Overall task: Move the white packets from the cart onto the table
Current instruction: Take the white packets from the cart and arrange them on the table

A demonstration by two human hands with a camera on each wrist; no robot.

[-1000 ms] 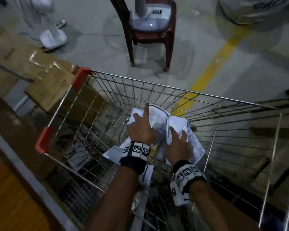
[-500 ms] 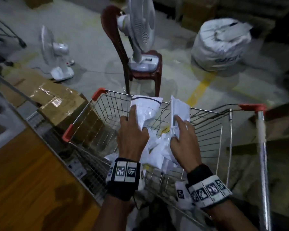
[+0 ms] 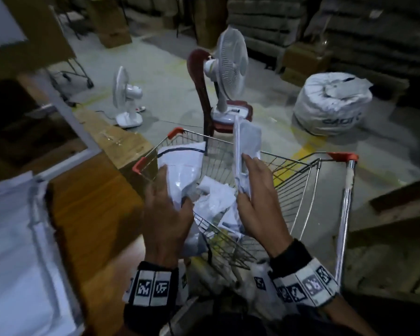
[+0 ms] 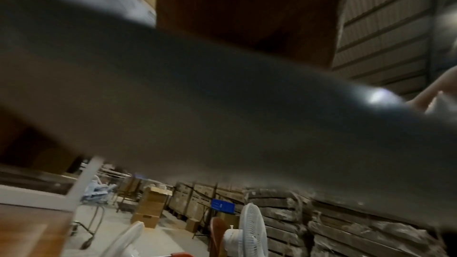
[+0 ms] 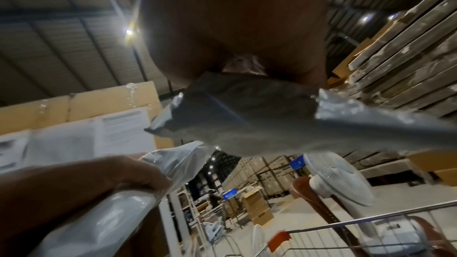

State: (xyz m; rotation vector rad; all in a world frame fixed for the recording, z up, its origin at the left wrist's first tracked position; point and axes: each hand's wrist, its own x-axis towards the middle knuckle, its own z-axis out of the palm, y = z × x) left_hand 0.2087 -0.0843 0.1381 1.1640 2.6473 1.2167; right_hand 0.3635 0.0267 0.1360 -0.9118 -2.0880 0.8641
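Observation:
My left hand grips a white packet with a dark line near its top, held above the left rim of the wire cart. My right hand grips a second white packet, held upright over the cart's middle. More white packets lie crumpled in the basket between my hands. The wooden table is to my left, with white packets lying on its near left part. In the right wrist view the held packet crosses under the palm, and the left hand shows with its packet.
A red plastic chair with a white fan on it stands just beyond the cart. Another fan stands on the floor at left. A large white sack sits at right. Cardboard boxes lie between table and cart.
Both hands have risen out of the basket, each with a packet, and shifted left toward the table. My head has lifted, so more of the room shows.

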